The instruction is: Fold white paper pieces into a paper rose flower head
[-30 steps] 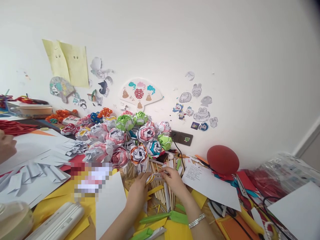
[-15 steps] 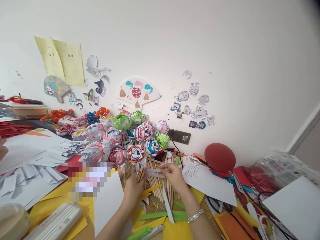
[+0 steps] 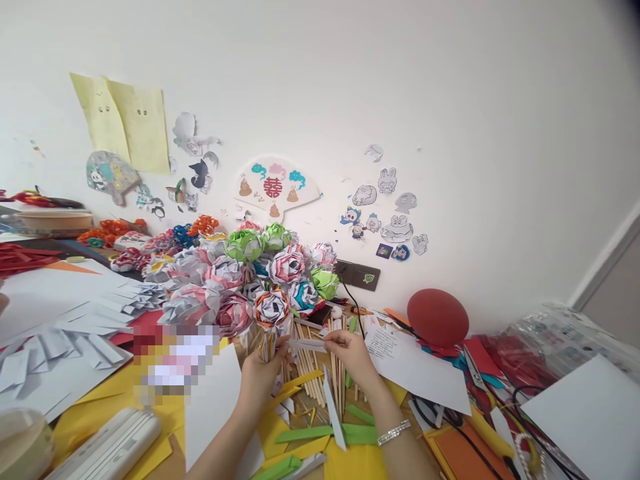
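A white strip (image 3: 307,345) spans the gap between the two hands as I look on through the head camera, held just above a row of wooden sticks (image 3: 314,381) on the table (image 3: 300,403). I have the left hand (image 3: 259,375) pinching one end between thumb and finger, with a bundle of folded paper (image 3: 269,345) also in its grip. My right hand (image 3: 353,352), a bracelet (image 3: 393,433) on its wrist, pinches the other end between thumb and fingertips. Green strips (image 3: 305,434) lie below the hands, near me. Beyond the left hand I see heaped paper flowers (image 3: 273,307); to the right, a written sheet (image 3: 415,367) and a red balloon (image 3: 438,317). A fan (image 3: 277,190) is on the wall above. Part of another person's hand (image 3: 3,301) shows at the left edge.
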`<state>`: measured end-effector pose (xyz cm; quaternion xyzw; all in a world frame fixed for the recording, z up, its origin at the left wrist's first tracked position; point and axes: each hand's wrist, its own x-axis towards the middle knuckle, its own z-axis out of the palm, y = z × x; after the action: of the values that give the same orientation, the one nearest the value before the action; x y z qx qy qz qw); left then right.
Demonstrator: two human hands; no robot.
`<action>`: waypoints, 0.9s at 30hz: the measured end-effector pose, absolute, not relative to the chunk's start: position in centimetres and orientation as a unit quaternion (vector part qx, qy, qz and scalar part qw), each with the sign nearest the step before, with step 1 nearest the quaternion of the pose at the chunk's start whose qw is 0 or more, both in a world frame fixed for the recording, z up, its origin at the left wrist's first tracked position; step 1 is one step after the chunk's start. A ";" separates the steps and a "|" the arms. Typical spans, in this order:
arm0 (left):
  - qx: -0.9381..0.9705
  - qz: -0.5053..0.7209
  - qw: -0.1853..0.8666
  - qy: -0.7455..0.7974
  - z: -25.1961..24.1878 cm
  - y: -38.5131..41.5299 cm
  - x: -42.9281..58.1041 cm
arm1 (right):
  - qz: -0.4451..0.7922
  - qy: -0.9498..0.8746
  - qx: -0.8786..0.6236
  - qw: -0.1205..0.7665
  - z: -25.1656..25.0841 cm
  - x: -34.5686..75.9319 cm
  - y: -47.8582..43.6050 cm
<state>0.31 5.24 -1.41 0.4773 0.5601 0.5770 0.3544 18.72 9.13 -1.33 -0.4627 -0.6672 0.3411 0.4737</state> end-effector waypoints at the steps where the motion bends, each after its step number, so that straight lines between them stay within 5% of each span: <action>1: 0.475 0.578 0.357 0.559 -1.5 5.3 0.3 | 0.343 -0.671 -0.461 0.469 -1.4 18.6 9.2; 27: 0.452 0.598 0.444 0.491 -2.0 5.5 1.2 | 0.283 -0.796 -0.383 0.374 -1.6 14.8 7.7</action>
<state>1.24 5.53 -1.96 0.4524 0.4912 0.5976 0.4438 14.80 7.71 -1.57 -0.3833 -0.7956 0.2831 0.3742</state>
